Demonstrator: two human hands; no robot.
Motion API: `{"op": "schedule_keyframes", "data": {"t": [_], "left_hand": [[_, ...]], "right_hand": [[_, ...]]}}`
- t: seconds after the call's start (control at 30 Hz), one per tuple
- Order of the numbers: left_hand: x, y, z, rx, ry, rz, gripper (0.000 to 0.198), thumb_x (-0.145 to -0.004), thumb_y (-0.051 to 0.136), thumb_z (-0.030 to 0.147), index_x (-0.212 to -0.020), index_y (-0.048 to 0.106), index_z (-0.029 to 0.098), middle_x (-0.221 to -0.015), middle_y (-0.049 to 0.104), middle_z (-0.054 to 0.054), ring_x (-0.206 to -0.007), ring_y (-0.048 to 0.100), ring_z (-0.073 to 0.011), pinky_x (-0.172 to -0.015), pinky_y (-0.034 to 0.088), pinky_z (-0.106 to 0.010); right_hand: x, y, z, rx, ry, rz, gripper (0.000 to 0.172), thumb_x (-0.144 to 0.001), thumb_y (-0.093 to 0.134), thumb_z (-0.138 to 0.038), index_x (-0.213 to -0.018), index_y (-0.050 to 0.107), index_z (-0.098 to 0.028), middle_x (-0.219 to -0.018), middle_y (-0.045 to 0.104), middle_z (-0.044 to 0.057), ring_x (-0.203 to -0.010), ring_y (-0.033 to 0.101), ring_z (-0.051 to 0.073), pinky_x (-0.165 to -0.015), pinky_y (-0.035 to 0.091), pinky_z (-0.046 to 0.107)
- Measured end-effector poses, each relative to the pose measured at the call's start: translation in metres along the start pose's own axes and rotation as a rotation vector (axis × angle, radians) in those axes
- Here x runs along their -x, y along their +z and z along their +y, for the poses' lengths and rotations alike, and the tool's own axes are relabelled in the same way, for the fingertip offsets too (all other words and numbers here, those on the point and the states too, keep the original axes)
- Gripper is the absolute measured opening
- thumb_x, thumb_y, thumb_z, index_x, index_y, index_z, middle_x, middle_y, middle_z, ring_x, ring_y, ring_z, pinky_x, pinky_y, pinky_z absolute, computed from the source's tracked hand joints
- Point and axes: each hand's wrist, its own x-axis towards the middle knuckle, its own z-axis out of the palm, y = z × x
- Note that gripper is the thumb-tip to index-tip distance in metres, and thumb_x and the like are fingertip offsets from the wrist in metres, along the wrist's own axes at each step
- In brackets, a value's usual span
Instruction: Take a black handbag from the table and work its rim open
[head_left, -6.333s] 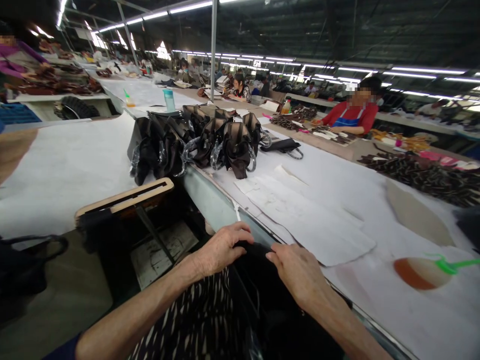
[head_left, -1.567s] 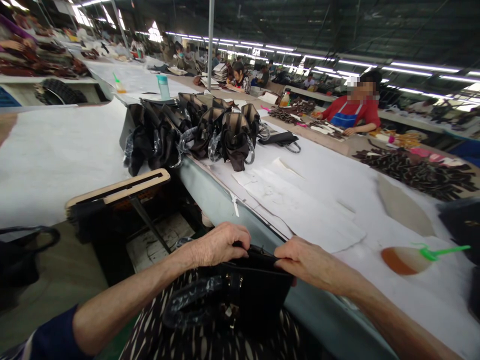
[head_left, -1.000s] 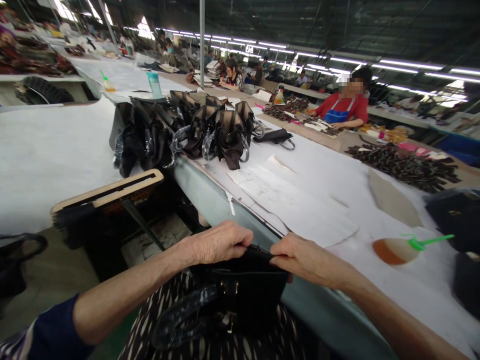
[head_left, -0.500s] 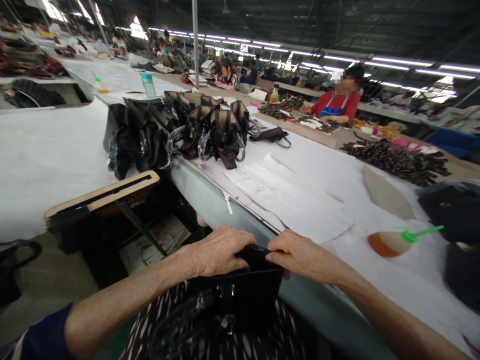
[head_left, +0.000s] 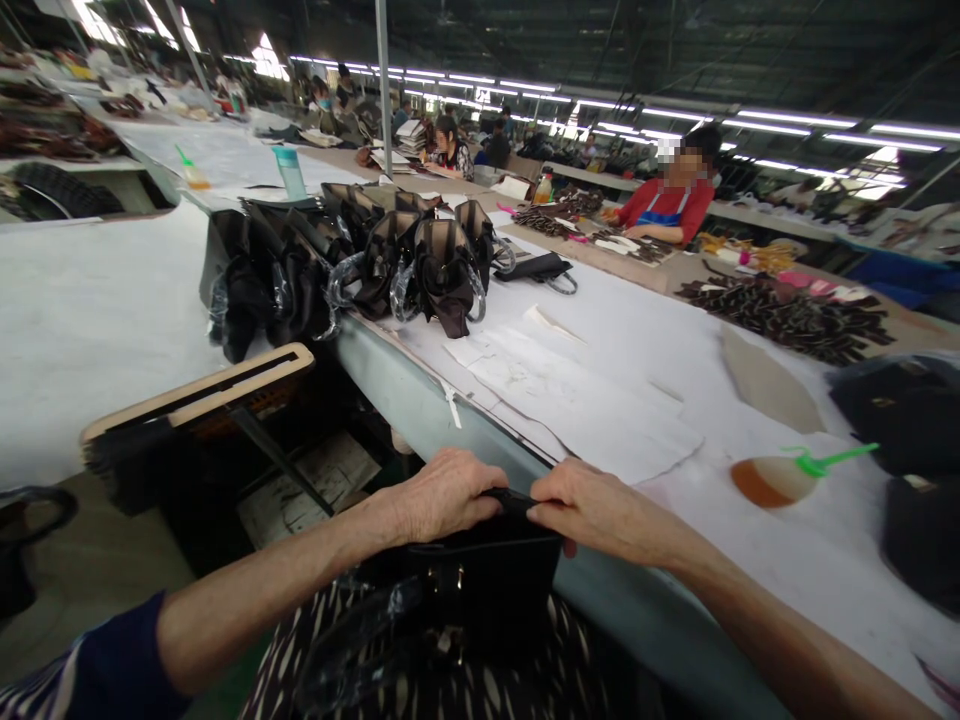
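Observation:
A black handbag [head_left: 495, 590] with small gold-coloured fittings rests on my lap, against patterned cloth. Its handle [head_left: 360, 630] is wrapped in clear plastic and hangs over the front. My left hand [head_left: 450, 495] pinches the far top edge of the bag near its middle. Just to the right, my right hand [head_left: 592, 505] grips the same edge close to the corner, thumb and fingers closed on it. A short stretch of dark rim shows between the two hands. The inside of the bag is mostly too dark to make out.
Several dark handbags [head_left: 390, 260] stand clustered on the white-covered table [head_left: 600, 390]. A bottle of amber liquid with a green spout [head_left: 780, 480] lies at right. A padded stand [head_left: 199, 395] juts out at left. Across the table, a person in red [head_left: 667, 205] sits by dark strips [head_left: 795, 315].
My left hand has shifted slightly, its fingers now closer together on the bag's edge. The right hand keeps its hold. The whole view has moved a little.

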Motion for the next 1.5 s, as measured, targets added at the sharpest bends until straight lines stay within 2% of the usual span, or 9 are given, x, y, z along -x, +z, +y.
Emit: {"op": "schedule_keyframes", "data": {"t": [0.27,0.4,0.5,0.7,0.9,1.07,1.23,1.37,1.5], "left_hand": [[-0.001,-0.005,0.003,0.243,-0.088,-0.033,0.014,-0.077,0.051,0.022,-0.071,0.063,0.018,-0.051,0.044,0.005,-0.052,0.04,-0.0081,-0.051,0.028,-0.018],[-0.003,-0.004,0.004,0.267,-0.116,-0.023,0.014,-0.074,0.054,0.022,-0.065,0.063,0.017,-0.048,0.039,0.006,-0.051,0.037,-0.0081,-0.05,0.027,-0.018],[-0.004,-0.002,0.006,0.279,-0.155,0.003,0.014,-0.073,0.054,0.022,-0.065,0.065,0.017,-0.048,0.039,0.005,-0.051,0.037,-0.0085,-0.05,0.027,-0.019],[-0.006,0.003,0.012,0.258,-0.159,0.059,0.016,-0.073,0.053,0.021,-0.068,0.068,0.018,-0.046,0.043,0.004,-0.051,0.039,-0.0097,-0.051,0.028,-0.02],[-0.005,0.004,0.012,0.251,-0.165,0.046,0.019,-0.074,0.049,0.019,-0.072,0.067,0.017,-0.051,0.047,0.003,-0.053,0.042,-0.0102,-0.053,0.03,-0.02],[0.009,-0.007,0.004,0.324,-0.274,-0.076,0.014,-0.067,0.058,0.024,-0.078,0.065,0.018,-0.062,0.055,0.004,-0.061,0.047,-0.0118,-0.052,0.032,-0.019],[0.032,-0.014,-0.013,0.355,-0.346,-0.066,0.029,-0.061,0.063,0.023,-0.09,0.064,0.02,-0.082,0.06,0.002,-0.077,0.052,-0.0148,-0.06,0.038,-0.019],[0.044,-0.014,-0.023,0.49,-0.373,-0.084,0.03,-0.063,0.063,0.025,-0.091,0.064,0.019,-0.079,0.062,0.003,-0.072,0.054,-0.0141,-0.058,0.039,-0.019],[0.048,-0.014,-0.028,0.641,-0.334,-0.047,0.027,-0.072,0.058,0.034,-0.092,0.066,0.017,-0.076,0.063,0.001,-0.069,0.054,-0.0135,-0.06,0.039,-0.019]], "right_hand": [[0.0,0.0,0.0,0.014,0.009,-0.002,0.026,-0.076,0.044,-0.019,-0.051,0.048,-0.016,-0.047,0.055,-0.004,-0.047,0.05,0.006,-0.048,0.033,0.017],[0.001,0.001,-0.002,0.093,0.008,0.006,0.028,-0.077,0.044,-0.02,-0.05,0.047,-0.016,-0.046,0.052,-0.004,-0.048,0.048,0.007,-0.05,0.03,0.02],[0.003,0.002,-0.005,0.19,0.016,0.068,0.025,-0.078,0.048,-0.024,-0.055,0.047,-0.017,-0.052,0.052,-0.003,-0.054,0.047,0.01,-0.051,0.027,0.023],[-0.005,0.01,-0.016,0.296,0.122,0.112,0.019,-0.074,0.059,-0.034,-0.066,0.053,-0.018,-0.066,0.057,0.001,-0.066,0.051,0.016,-0.054,0.026,0.025],[-0.012,0.019,-0.019,0.283,-0.022,0.084,0.023,-0.082,0.042,-0.02,-0.062,0.053,-0.016,-0.059,0.052,0.0,-0.055,0.045,0.012,-0.052,0.026,0.026],[-0.01,0.014,-0.015,0.218,0.019,0.12,0.024,-0.082,0.047,-0.022,-0.058,0.047,-0.017,-0.056,0.048,-0.002,-0.058,0.045,0.011,-0.054,0.027,0.024],[-0.011,0.007,-0.014,0.147,0.041,0.093,0.026,-0.081,0.048,-0.022,-0.057,0.043,-0.017,-0.058,0.049,-0.002,-0.057,0.044,0.009,-0.053,0.027,0.023],[-0.013,0.005,-0.017,0.133,0.035,0.079,0.027,-0.081,0.047,-0.025,-0.056,0.041,-0.017,-0.058,0.048,-0.003,-0.057,0.044,0.01,-0.052,0.027,0.023],[-0.014,0.003,-0.016,0.104,0.039,0.027,0.029,-0.081,0.045,-0.028,-0.055,0.036,-0.018,-0.055,0.041,-0.004,-0.052,0.039,0.009,-0.049,0.025,0.022]]}}
